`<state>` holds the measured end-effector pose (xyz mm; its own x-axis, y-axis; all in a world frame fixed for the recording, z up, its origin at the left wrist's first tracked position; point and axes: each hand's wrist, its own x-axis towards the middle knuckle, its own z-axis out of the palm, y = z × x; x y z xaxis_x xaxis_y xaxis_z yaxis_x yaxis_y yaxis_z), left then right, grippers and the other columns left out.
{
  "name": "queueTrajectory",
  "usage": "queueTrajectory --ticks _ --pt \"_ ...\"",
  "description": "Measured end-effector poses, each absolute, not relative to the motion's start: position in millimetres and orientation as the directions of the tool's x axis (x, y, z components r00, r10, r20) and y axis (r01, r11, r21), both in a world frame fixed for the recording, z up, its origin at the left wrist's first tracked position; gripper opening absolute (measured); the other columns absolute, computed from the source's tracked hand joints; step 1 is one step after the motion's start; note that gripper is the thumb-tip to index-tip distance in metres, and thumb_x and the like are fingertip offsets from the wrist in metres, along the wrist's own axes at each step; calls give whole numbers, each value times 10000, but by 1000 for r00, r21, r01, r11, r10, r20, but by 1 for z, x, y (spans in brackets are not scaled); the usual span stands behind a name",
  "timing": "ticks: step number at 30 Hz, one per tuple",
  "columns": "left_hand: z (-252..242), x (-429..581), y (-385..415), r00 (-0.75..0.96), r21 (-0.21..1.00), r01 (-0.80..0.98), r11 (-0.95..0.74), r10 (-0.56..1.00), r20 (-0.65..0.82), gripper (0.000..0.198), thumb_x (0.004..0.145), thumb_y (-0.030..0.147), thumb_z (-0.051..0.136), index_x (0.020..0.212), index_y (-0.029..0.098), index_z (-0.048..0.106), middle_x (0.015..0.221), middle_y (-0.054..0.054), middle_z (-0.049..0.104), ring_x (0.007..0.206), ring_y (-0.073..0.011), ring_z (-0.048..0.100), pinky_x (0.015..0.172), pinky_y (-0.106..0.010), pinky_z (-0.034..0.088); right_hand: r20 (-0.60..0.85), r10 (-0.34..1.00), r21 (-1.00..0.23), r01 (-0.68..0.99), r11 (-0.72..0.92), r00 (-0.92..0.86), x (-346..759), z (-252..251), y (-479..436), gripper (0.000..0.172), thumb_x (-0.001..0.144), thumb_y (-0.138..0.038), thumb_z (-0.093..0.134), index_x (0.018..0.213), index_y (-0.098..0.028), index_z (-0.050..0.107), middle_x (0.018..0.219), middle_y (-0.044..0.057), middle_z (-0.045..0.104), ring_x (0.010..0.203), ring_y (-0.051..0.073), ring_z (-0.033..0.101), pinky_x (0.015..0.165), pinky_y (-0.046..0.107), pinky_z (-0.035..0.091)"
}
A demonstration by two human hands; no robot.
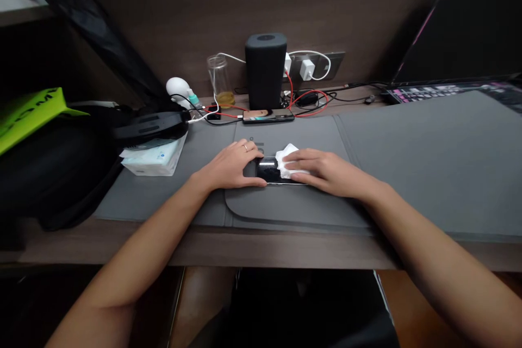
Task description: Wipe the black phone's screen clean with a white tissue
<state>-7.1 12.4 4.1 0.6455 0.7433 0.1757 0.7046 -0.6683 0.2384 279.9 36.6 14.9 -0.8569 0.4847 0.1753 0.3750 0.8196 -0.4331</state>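
Note:
A dark, glossy smartphone (268, 172) lies flat on the grey desk mat (285, 206), its long side running left to right. My left hand (234, 166), with a ring on one finger, grips the phone's left end between thumb and fingers. Over the right part of the screen, my right hand (322, 171) presses a crumpled white tissue (287, 159) with its fingers. That hand and the tissue hide the phone's right end.
Behind stand a second phone (268, 115) with a lit screen, a black speaker (266, 70), a glass bottle (220, 80) and cables. A tissue pack (157, 157) and black bag (41, 168) are left; a laptop (460, 43) is at the right.

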Motion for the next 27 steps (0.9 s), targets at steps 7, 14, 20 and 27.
queueTrajectory --ticks 7,14,20,27 --pt "2 -8 16 610 323 707 -629 774 171 616 772 665 709 1164 194 643 976 -67 630 993 -267 569 856 -374 470 141 506 -399 419 815 -851 285 23 35 339 1009 -386 480 1043 -226 777 1223 89 712 1101 263 664 983 443 511" --pt "-2 -9 19 579 380 717 -584 803 143 662 734 689 725 1163 190 650 980 -66 654 969 -261 593 823 -356 470 164 453 -403 359 842 -877 275 25 31 315 987 -401 525 1118 -231 756 1211 94 713 1120 269 648 979 442 508" --pt "-2 -9 18 568 381 730 -567 814 121 666 741 696 714 1167 189 649 986 -69 663 942 -251 612 803 -338 465 132 518 -416 427 803 -845 284 30 35 359 1007 -421 482 932 -225 773 1049 84 728 919 230 677 845 378 517" --pt "0 -7 16 558 366 746 -557 822 115 689 737 715 701 1184 194 643 954 -62 661 919 -251 622 797 -340 461 157 461 -358 384 851 -873 281 26 36 385 1008 -461 465 1074 -206 746 1080 125 691 958 260 637 850 408 498"
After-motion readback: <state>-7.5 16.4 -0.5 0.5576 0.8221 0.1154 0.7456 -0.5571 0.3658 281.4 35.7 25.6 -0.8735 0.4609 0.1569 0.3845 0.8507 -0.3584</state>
